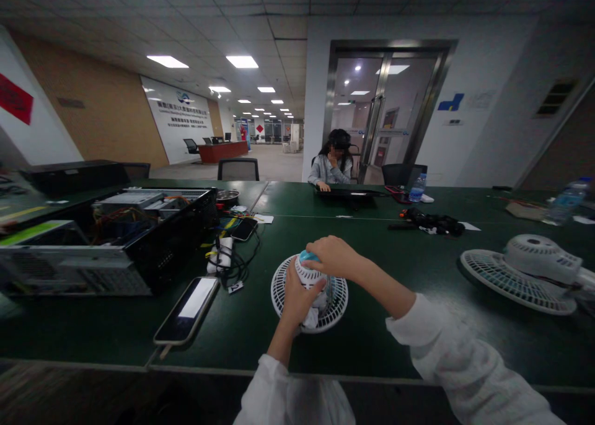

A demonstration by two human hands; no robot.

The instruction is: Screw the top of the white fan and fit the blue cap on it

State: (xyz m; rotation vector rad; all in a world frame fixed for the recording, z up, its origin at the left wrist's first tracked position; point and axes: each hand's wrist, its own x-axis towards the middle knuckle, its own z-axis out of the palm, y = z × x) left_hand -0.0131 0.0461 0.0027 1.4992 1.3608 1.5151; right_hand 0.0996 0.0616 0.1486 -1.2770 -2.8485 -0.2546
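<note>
1. The blue piece [308, 257] at the top of the white fan [309, 277] is pinched from above by the fingers of the right hand [338, 256], which are drawn close together.
2. The side of the fan's motor housing is clasped by the left hand [294, 296], with thumb and fingers parted around it. The far fingertips are partly hidden, so how firmly they are pressed cannot be told.
3. The step in hand is judged to be work on the blue piece while the fan is steadied. Whether the piece is being turned, pressed or lifted cannot be told, nor whether it belongs to the fan.
4. For any further move of the blue piece, a firm hold by the left hand and a controlled motion by the right would be called for.
5. The fan is placed directly under the right fingers and between the two hands, its round guard [281, 292] laid flat on the green table [381, 344]. A white crumpled piece [311, 318] is seen just below the housing.
6. Farther out, a phone [188, 310], tangled cables [242, 265] and an opened computer case [139, 239] are found to the left; a second fan [530, 264] is set well apart to the right.
7. Across the table, a person [341, 170] is seated behind a dark flat object [348, 193].
</note>
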